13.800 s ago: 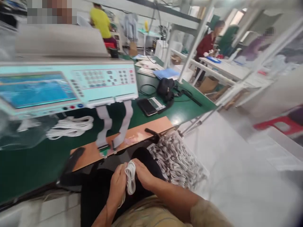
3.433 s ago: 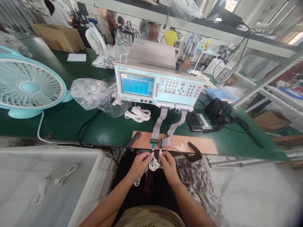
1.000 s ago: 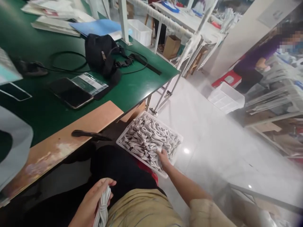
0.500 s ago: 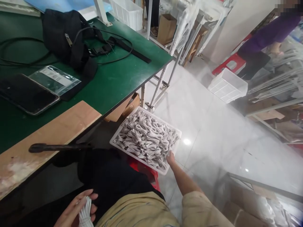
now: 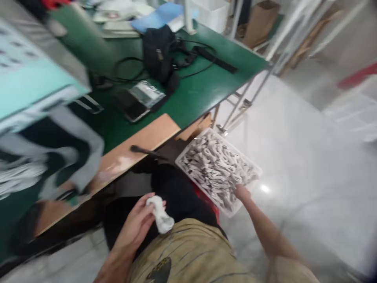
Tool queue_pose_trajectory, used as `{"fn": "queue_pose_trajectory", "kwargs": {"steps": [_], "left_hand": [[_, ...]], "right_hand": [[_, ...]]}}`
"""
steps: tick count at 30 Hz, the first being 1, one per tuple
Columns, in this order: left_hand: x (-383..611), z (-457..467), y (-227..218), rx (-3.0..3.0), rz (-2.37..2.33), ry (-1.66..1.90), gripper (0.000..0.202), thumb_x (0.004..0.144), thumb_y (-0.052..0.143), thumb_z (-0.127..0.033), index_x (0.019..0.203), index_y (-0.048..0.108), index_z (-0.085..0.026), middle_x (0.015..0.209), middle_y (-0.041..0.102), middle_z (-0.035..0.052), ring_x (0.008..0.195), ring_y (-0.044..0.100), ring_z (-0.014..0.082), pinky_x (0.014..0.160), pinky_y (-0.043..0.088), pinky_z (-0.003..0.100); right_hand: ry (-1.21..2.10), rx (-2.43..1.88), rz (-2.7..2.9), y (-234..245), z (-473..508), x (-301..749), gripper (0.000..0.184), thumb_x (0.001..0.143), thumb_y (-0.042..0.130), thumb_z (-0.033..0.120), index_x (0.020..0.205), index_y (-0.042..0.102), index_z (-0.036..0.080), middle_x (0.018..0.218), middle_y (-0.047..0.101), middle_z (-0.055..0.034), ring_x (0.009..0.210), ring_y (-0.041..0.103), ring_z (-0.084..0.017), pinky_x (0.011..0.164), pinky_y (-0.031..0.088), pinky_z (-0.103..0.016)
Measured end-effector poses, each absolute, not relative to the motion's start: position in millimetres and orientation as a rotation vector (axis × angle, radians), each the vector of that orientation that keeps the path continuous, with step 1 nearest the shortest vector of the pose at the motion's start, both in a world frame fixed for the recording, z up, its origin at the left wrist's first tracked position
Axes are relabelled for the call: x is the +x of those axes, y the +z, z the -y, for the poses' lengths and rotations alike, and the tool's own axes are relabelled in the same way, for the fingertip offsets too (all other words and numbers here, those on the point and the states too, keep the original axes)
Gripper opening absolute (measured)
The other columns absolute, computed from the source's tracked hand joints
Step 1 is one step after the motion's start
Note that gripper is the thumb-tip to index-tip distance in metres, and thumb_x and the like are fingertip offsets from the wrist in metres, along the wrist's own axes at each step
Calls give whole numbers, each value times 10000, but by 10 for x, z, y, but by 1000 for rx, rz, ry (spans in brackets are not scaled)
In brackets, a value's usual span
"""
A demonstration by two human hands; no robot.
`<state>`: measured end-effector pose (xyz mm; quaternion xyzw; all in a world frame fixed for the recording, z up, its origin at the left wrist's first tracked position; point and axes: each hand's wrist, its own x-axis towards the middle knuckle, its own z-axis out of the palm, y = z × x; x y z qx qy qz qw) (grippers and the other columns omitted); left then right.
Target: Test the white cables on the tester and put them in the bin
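- Left hand (image 5: 138, 220): one, pinching a white cable coil (image 5: 159, 218) between thumb and fingers, the coil's lower end hanging free over the lap.
- Right hand (image 5: 243, 192): one, arm outstretched, fingers down among the crate's contents; blurred, so whether it pinches anything cannot be told.
- Crate (image 5: 231, 213): one, white, under the right hand and well apart from the left; heaped with pale cable coils (image 5: 216, 169), overlapping.
- Worktop (image 5: 200, 94): one, green, beyond both hands; wooden board (image 5: 159, 129) along its edge, ahead of the left hand.
- Handling, right (judgement): best to take a single coil from the top, by its middle, lifting upward; dragging sideways could snag neighbouring loops.
- Handling, left (judgement): a light grip at the middle should keep loops together; best held apart from the heap, avoiding a mix-up.
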<state>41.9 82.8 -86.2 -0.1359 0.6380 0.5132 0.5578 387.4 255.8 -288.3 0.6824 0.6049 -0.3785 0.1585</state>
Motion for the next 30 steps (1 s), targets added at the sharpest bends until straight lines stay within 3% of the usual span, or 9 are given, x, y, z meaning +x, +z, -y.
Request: {"fn": "queue_pose_trajectory", "kwargs": {"steps": [3, 5, 7, 11, 14, 18, 20, 26, 30], "left_hand": [[421, -828, -868, -252, -1486, 1295, 537, 687, 707, -264, 1140, 443, -144, 953, 561, 71, 916, 581, 250, 790, 475, 364], [430, -834, -889, -185, -1530, 1328, 513, 704, 688, -291, 1128, 445, -135, 917, 544, 55, 853, 588, 222, 726, 479, 326], [446, -841, -898, -3, -1670, 1311, 468, 703, 675, -296, 1087, 479, -113, 884, 542, 52, 803, 573, 176, 685, 462, 268], [418, -771, -854, 466, -1966, 1109, 422, 708, 635, -260, 1091, 537, -111, 890, 564, 51, 734, 518, 112, 681, 435, 214], [320, -566, -789, 581, -2021, 1055, 538, 744, 608, -294, 1247, 448, -187, 1069, 534, 58, 882, 527, 136, 670, 443, 200], [229, -210, -719, 888, -1971, 1058, 260, 847, 472, -232, 1089, 556, -185, 1058, 523, 58, 921, 513, 118, 689, 431, 183], [234, -96, -700, 1092, -1878, 992, 284, 844, 453, -171, 1104, 562, -206, 1076, 512, 48, 890, 505, 103, 703, 416, 180], [320, -37, -747, 1004, -1924, 952, 267, 847, 513, -360, 1055, 584, -208, 906, 538, 27, 755, 490, 93, 657, 388, 184], [347, -27, -886, 1047, -1958, 962, 171, 864, 424, -188, 896, 591, -176, 847, 550, 17, 788, 494, 89, 725, 361, 179]], "right_hand": [[-1356, 1692, -2154, -2351, -2619, 3187, 103, 937, 555, 103, 1024, 609, 109, 996, 526, -84, 948, 478, -272, 872, 339, -330], [-1981, 1209, -2351, -1907, -2431, 2639, 167, 949, 509, 269, 988, 633, 164, 930, 547, -31, 845, 517, -239, 782, 379, -279], [-2539, 685, -2027, -1512, -2120, 2139, 282, 930, 529, 408, 1024, 627, 162, 916, 549, -36, 815, 518, -256, 725, 394, -292], [-2925, 317, -1517, -1214, -1573, 1529, 381, 851, 662, 424, 1066, 582, 119, 931, 522, -57, 858, 490, -274, 745, 395, -301], [-2999, 383, -1174, -1314, -1468, 1438, 361, 866, 678, 396, 1048, 594, 96, 917, 521, -83, 813, 497, -258, 696, 398, -270], [-3055, 452, -808, -1403, -1554, 1460, 334, 841, 706, 338, 1019, 608, 73, 900, 515, -126, 808, 498, -291, 699, 436, -325], [-3057, 471, -784, -1377, -1559, 1429, 346, 843, 719, 344, 1033, 609, 76, 901, 511, -125, 810, 492, -285, 685, 446, -316], [-3013, 647, -1140, -1368, -1357, 1278, 418, 860, 770, 457, 991, 609, 94, 817, 503, -73, 717, 473, -220, 611, 406, -220], [-2812, 784, -1643, -1631, -1318, 1291, 509, 861, 745, 566, 1017, 616, 100, 806, 515, -66, 715, 470, -232, 616, 396, -240]]}}
